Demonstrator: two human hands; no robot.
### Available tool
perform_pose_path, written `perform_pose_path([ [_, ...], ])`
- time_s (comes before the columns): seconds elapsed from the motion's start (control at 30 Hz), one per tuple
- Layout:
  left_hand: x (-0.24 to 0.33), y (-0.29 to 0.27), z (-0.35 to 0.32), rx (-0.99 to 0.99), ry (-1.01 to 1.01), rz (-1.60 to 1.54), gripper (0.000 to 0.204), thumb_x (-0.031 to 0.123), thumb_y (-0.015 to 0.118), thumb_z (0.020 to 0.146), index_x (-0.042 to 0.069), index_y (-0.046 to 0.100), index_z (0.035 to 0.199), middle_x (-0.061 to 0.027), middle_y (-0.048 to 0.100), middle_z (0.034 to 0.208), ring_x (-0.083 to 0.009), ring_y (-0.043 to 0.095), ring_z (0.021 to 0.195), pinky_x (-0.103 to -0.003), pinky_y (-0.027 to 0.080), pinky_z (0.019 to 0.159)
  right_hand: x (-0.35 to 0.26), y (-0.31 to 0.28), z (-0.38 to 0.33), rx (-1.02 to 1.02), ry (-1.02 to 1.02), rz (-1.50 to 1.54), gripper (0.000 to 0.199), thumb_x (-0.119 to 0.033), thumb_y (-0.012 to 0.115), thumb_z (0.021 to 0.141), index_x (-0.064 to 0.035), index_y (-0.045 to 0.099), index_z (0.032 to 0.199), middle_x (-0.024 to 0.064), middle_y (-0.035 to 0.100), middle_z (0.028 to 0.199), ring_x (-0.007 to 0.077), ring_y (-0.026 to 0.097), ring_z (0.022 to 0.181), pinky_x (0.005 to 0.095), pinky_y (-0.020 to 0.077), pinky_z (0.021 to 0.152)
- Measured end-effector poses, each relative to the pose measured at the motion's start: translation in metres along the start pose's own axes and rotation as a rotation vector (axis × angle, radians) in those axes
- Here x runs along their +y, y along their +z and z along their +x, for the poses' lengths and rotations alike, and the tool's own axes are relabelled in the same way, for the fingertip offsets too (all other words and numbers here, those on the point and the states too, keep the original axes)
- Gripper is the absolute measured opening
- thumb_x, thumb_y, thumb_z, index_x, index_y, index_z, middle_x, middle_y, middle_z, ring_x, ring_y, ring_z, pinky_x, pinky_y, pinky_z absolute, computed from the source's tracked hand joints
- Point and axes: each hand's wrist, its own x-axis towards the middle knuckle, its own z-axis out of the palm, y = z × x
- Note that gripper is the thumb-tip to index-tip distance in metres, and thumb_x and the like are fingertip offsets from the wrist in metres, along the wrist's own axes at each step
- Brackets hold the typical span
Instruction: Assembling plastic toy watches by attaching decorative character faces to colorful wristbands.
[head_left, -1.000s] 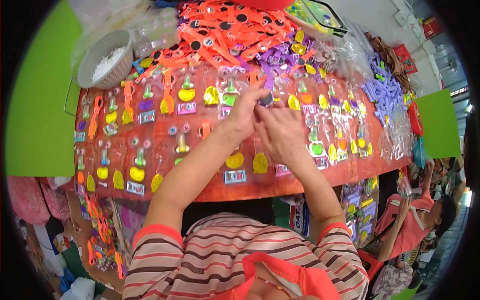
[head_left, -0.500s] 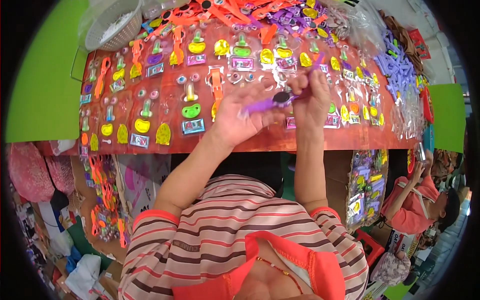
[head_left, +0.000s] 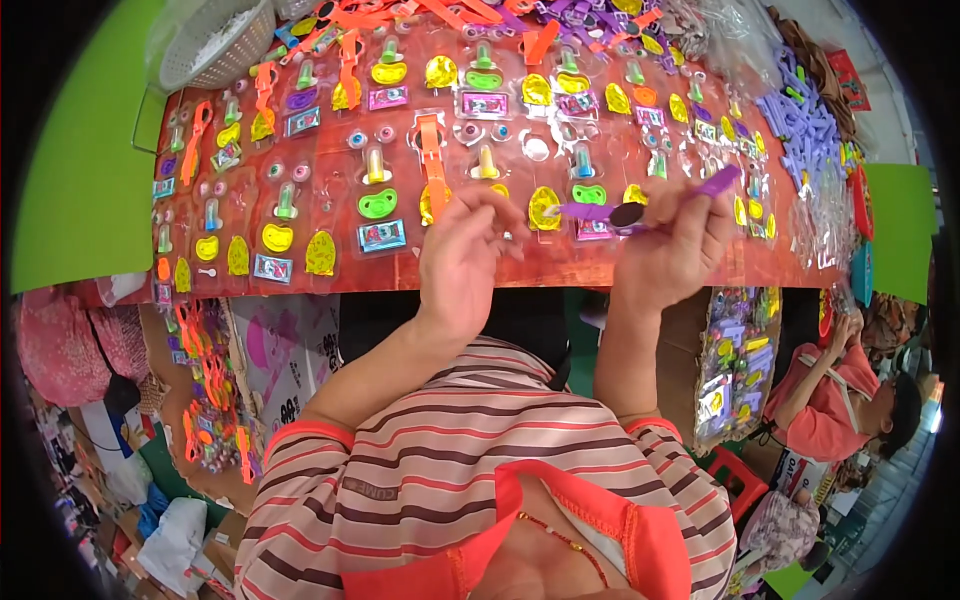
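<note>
A purple toy wristwatch (head_left: 627, 215) with a round black face is pinched in my right hand (head_left: 672, 245); its strap sticks out on both sides of the fingers. My left hand (head_left: 460, 262) hovers over the table's near edge with loosely bent fingers apart and nothing in them. Under and around both hands lie clear plastic blister trays filled with small toys. One beside my left hand holds an orange toy watch (head_left: 432, 165), a green pacifier (head_left: 378, 204) and a blue wrapped packet (head_left: 382, 236). A yellow egg-shaped piece (head_left: 543, 209) shows between the hands.
Orange straps (head_left: 420, 12) and purple ones are heaped at the far edge. A grey basket (head_left: 225, 55) stands far left, light purple pieces (head_left: 800, 125) far right. Filled cartons (head_left: 738, 370) sit below the table. A person in a red top (head_left: 815, 400) works at the right.
My right hand has moved right and nearer with the purple toy watch. My left hand has come off the strap and drawn back toward me, apart from the watch.
</note>
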Motion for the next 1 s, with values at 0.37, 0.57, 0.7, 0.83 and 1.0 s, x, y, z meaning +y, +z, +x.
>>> perform_pose_path([
  [0.37, -0.022, 0.011, 0.022, -0.073, -0.207, -0.202, 0.029, 0.025, 0.045, 0.096, 0.005, 0.049, 0.118, -0.0179, 0.061, 0.109, -0.0292, 0.062, 0.095, -0.041, 0.050, 0.084, -0.013, -0.010, -0.044, -0.110, 0.280, 0.044, 0.011, -0.006, 0.049, 0.094, -0.0015, 0.054, 0.103, 0.0023, 0.053, 0.076, 0.0087, 0.040, 0.059, 0.0240, 0.0346, 0.057],
  [0.57, -0.028, 0.001, 0.005, 0.100, -0.265, -0.340, 0.039, 0.028, 0.044, 0.095, 0.007, 0.043, 0.127, -0.0192, 0.049, 0.124, -0.0364, 0.049, 0.117, -0.050, 0.040, 0.098, -0.021, -0.023, -0.038, 0.032, 0.270, 0.046, 0.009, -0.010, 0.048, 0.096, -0.0024, 0.053, 0.096, 0.0024, 0.049, 0.070, 0.0094, 0.039, 0.058, 0.0250, 0.0338, 0.056],
  [0.7, -0.020, -0.020, -0.033, 0.092, -0.321, -0.137, 0.040, 0.029, 0.042, 0.096, 0.002, 0.047, 0.126, -0.0180, 0.052, 0.124, -0.0328, 0.052, 0.115, -0.043, 0.043, 0.096, -0.038, -0.032, -0.017, 0.032, 0.102, -0.002, 0.017, -0.016, 0.042, 0.098, -0.0037, 0.053, 0.096, -0.0004, 0.036, 0.062, 0.0114, 0.035, 0.058, 0.0318, 0.0399, 0.068],
  [0.83, -0.027, -0.015, -0.049, -0.132, -0.666, -0.056, 0.045, 0.033, 0.041, 0.097, 0.000, 0.046, 0.127, -0.0185, 0.054, 0.126, -0.0289, 0.052, 0.116, -0.040, 0.044, 0.093, -0.039, -0.027, -0.024, -0.003, 0.024, 0.027, 0.018, -0.017, 0.042, 0.099, -0.0029, 0.053, 0.096, 0.0003, 0.037, 0.063, 0.0120, 0.036, 0.058, 0.0342, 0.0400, 0.069],
  [1.0, -0.047, 0.009, -0.025, -0.126, -0.563, -0.331, 0.044, 0.031, 0.042, 0.097, 0.003, 0.042, 0.131, -0.0161, 0.054, 0.126, -0.0285, 0.052, 0.117, -0.041, 0.043, 0.094, -0.037, -0.030, -0.047, -0.066, 0.078, 0.082, 0.010, -0.011, 0.046, 0.096, -0.0030, 0.051, 0.101, 0.0029, 0.045, 0.067, 0.0118, 0.036, 0.057, 0.0331, 0.0351, 0.063],
])
